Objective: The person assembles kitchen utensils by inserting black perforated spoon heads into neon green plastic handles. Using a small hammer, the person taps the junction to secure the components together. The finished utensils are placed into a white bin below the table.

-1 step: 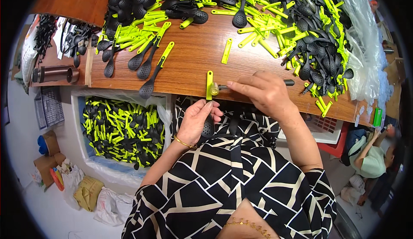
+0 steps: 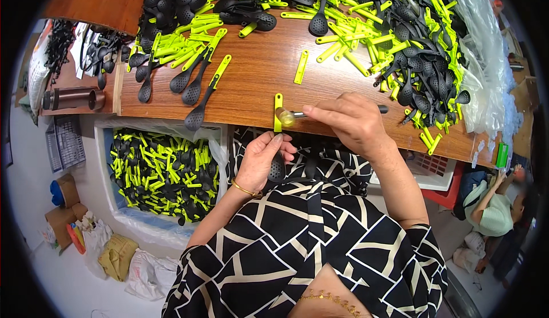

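My left hand (image 2: 264, 156) is closed around the neck of a black perforated spoon (image 2: 277, 168), whose bowl hangs below the fingers. The spoon's lime-green handle (image 2: 278, 105) points away from me, lying over the table's front edge. A small mallet (image 2: 298, 115) with a translucent yellowish head and a dark grip is in my right hand (image 2: 357, 123), fingers wrapped round its shaft. Its head is at the right side of the green handle; whether they touch I cannot tell. Farther back, a loose green handle piece (image 2: 301, 67) lies by itself on the wooden table (image 2: 251, 69).
Black spoon parts (image 2: 426, 69) and green handles (image 2: 197, 32) are heaped along the back and right. Several assembled spoons (image 2: 195, 115) lie at left. Below stands a plastic-lined bin (image 2: 106, 172) full of green and black pieces. A metal flask (image 2: 74, 99) lies far left; another person (image 2: 496, 212) is at right.
The mallet's head has shifted slightly beside the green handle, and my right hand has tipped a little with it. My left hand and the spoon have stayed almost still.
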`<move>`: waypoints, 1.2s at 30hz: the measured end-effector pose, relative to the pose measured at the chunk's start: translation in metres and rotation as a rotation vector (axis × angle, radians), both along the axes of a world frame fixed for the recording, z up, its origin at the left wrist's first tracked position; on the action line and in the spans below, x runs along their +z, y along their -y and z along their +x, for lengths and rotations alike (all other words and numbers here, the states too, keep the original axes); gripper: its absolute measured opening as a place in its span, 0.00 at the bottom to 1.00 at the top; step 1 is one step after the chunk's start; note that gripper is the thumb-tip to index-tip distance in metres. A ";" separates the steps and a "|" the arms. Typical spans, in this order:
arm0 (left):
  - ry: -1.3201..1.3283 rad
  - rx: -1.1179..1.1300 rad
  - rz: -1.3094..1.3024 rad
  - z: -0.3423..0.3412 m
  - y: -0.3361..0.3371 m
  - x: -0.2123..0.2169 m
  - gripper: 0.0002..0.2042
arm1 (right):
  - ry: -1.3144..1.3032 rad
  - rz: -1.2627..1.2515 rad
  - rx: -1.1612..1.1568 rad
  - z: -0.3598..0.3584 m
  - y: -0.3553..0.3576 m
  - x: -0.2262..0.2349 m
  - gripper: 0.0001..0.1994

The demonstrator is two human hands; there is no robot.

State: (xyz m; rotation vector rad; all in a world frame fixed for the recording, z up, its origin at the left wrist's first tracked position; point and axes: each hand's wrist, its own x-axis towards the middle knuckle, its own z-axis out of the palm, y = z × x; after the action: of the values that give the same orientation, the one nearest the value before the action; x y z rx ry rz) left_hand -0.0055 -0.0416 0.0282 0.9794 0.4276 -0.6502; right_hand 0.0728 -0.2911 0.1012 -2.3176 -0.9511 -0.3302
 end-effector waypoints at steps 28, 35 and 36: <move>0.168 0.089 0.106 0.002 -0.005 -0.006 0.08 | -0.183 -0.013 0.023 -0.013 -0.017 -0.031 0.22; 0.196 0.033 0.172 0.003 -0.005 -0.004 0.11 | -0.438 -0.091 -0.137 -0.013 0.018 -0.027 0.17; 0.204 0.007 0.192 0.006 -0.007 -0.002 0.13 | -0.389 -0.054 -0.150 -0.013 0.024 -0.028 0.17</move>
State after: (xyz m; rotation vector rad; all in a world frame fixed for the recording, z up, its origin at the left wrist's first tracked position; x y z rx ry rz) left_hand 0.0002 -0.0348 0.0266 1.2136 0.3165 -0.5029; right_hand 0.0602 -0.3156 0.0728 -2.3872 -0.6026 0.0885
